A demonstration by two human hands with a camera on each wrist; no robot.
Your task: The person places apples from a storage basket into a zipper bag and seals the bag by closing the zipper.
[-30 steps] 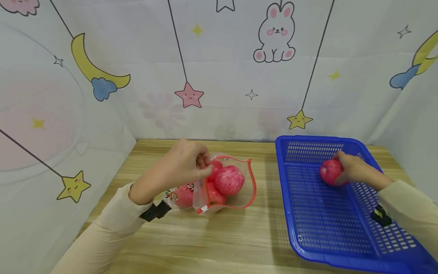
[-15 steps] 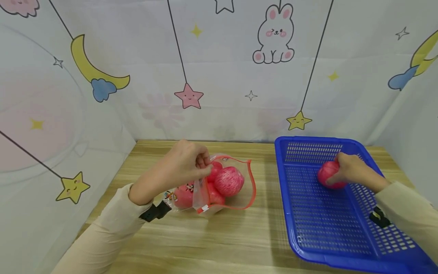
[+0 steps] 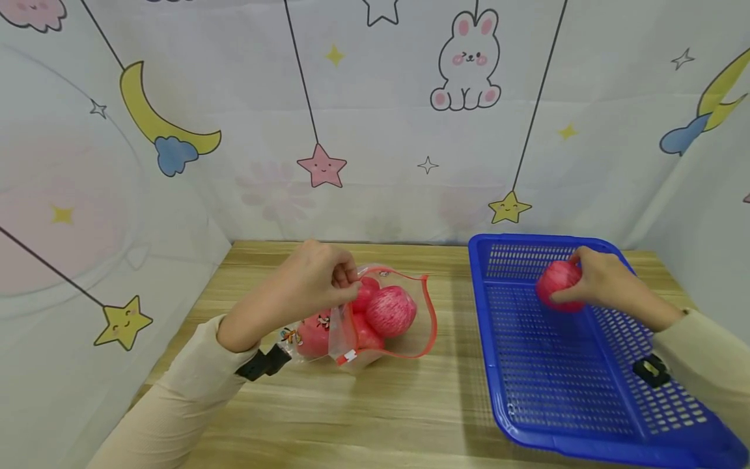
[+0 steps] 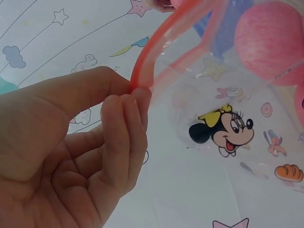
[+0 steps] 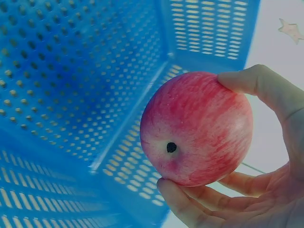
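In the head view, a clear zip bag (image 3: 433, 319) with a red zip edge and cartoon prints lies on its side on the table, its mouth spread towards the right. Several pink-red apples (image 3: 391, 312) are inside it. My left hand (image 3: 313, 277) pinches the red edge between thumb and fingers, which the left wrist view shows closely. Over at the right, my right hand (image 3: 609, 285) grips another red apple (image 3: 556, 284) above the floor of the blue plastic basket (image 3: 551, 384). Thumb and fingertips press opposite sides of this apple, and its dark stem hollow (image 5: 171, 147) shows in the right wrist view.
The wood-grain table (image 3: 328, 417) carries both bag and basket. High slotted walls surround the basket's floor, and its left rim (image 3: 485, 352) stands between apple and bag. A white cloth (image 3: 381, 130) with cartoon prints hangs behind the table. A white zip slider (image 3: 350, 355) sits on the bag's near edge.
My right hand has raised the apple from the basket floor and shifted it slightly left and away from me. The left hand and the bag have stayed in place.
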